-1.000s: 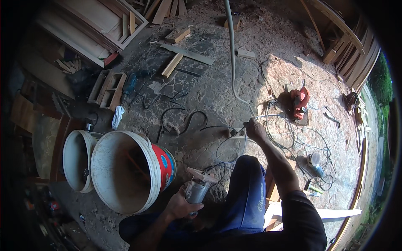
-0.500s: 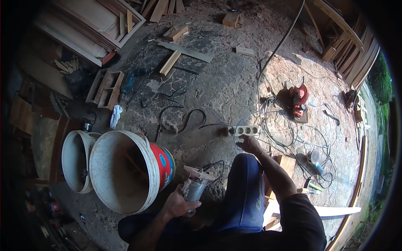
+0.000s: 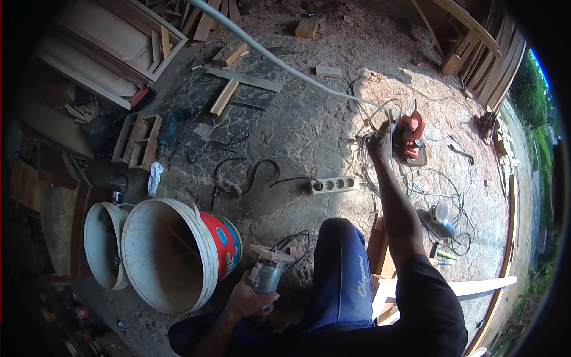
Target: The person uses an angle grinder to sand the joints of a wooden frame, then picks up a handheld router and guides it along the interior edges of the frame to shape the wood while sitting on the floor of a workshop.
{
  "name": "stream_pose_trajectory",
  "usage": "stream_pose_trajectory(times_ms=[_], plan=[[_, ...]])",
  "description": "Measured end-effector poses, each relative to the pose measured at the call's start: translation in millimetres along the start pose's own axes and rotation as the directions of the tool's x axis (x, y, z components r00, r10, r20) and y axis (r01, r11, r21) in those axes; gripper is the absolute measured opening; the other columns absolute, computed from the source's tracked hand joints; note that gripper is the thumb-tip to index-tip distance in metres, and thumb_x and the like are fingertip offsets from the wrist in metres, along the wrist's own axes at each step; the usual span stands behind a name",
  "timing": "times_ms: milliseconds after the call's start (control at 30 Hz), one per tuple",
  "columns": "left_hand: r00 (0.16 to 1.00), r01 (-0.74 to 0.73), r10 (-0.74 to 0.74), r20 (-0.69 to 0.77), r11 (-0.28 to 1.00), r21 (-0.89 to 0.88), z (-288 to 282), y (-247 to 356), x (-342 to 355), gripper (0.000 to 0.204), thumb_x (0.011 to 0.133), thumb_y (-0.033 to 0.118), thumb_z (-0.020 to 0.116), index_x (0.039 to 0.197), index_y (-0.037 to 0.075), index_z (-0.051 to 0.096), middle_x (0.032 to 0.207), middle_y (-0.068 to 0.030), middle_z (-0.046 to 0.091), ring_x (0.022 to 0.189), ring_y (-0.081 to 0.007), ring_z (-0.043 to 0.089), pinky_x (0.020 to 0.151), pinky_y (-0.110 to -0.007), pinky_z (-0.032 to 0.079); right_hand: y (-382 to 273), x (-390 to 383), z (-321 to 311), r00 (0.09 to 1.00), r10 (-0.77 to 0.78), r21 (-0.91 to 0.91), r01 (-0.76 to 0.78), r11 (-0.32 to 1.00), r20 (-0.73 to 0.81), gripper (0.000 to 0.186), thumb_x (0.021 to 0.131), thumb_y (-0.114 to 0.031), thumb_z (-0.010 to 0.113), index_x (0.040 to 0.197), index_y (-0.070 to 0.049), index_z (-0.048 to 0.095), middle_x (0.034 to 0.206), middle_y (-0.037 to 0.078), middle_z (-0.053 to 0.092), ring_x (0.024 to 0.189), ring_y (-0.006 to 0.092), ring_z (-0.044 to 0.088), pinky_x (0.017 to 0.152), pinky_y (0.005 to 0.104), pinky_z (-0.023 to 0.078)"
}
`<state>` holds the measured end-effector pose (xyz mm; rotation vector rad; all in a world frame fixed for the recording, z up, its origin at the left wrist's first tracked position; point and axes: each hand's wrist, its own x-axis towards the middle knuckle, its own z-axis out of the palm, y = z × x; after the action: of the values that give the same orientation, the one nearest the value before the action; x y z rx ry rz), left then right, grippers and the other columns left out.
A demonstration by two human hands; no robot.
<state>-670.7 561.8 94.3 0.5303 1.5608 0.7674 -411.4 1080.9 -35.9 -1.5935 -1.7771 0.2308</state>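
My left hand (image 3: 250,297) grips a trim router (image 3: 267,277) by its silver round body, low in front of me. A wooden base plate (image 3: 272,253) is fixed on the router's upper end, and a dark cord trails from it. My right arm stretches far forward. The fingers of my right hand (image 3: 381,144) are closed among the cables beside a red power planer (image 3: 412,134); what they hold is too small to make out. A white power strip (image 3: 334,184) lies on the floor between my hands, a black plug in its left end.
A large white-and-red bucket (image 3: 169,256) and a smaller bucket (image 3: 106,245) lie tipped at the left. One pale cable (image 3: 285,65) crosses overhead. Coiled cables (image 3: 443,187) and a clear jar (image 3: 440,212) are at the right. Wood offcuts (image 3: 225,96) lie ahead.
My right hand has left the power strip and reached forward and right to the cables by the planer. The overhead cable has swung to the left. My left hand still holds the router.
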Motion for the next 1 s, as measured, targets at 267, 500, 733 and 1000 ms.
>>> stream_pose_trajectory(times_ms=[267,500,733,1000], plan=[[0.988,-0.148,0.152,-0.024,0.981,0.122,-9,-18,9,0.07,0.07,0.025,0.091,0.121,-0.005,0.053,0.102,-0.0145,0.068,0.087,-0.019,0.07,0.069,-0.035,0.06,-44,-109,19,0.433,-0.335,0.162,0.39,0.907,0.837,0.04,0.084,-0.027,0.075,0.121,-0.013,0.071,0.115,0.016,0.067,0.114,0.0352,0.066,0.092,0.0458,0.054],[0.991,-0.106,0.115,-0.072,0.987,0.121,-13,4,-11,0.072,0.07,0.029,0.091,0.123,-0.004,0.055,0.11,-0.016,0.067,0.096,-0.0221,0.069,0.083,-0.037,0.057,-81,-152,47,0.422,-0.18,-0.128,0.605,0.786,0.888,0.023,0.088,-0.027,0.071,0.102,-0.008,0.074,0.093,0.016,0.074,0.084,0.034,0.073,0.073,0.0499,0.057],[0.993,-0.103,0.109,-0.034,0.982,0.158,2,10,-4,0.071,0.071,0.027,0.091,0.121,-0.005,0.052,0.109,-0.0168,0.066,0.091,-0.0229,0.071,0.072,-0.039,0.062,-35,-173,83,-0.166,-0.671,0.156,0.985,-0.076,0.723,0.019,0.083,-0.015,0.066,0.093,-0.004,0.077,0.098,0.014,0.075,0.092,0.0339,0.072,0.092,0.052,0.053],[0.998,0.019,-0.011,-0.069,0.992,0.123,-2,30,-24,0.069,0.074,0.012,0.088,0.125,-0.004,0.047,0.104,-0.015,0.062,0.088,-0.0236,0.07,0.058,-0.039,0.066,-118,-177,107,0.253,-0.166,-0.209,0.947,0.244,0.953,0.021,0.093,-0.017,0.064,0.106,-0.008,0.077,0.093,0.01,0.075,0.094,0.0282,0.072,0.085,0.0453,0.057]])
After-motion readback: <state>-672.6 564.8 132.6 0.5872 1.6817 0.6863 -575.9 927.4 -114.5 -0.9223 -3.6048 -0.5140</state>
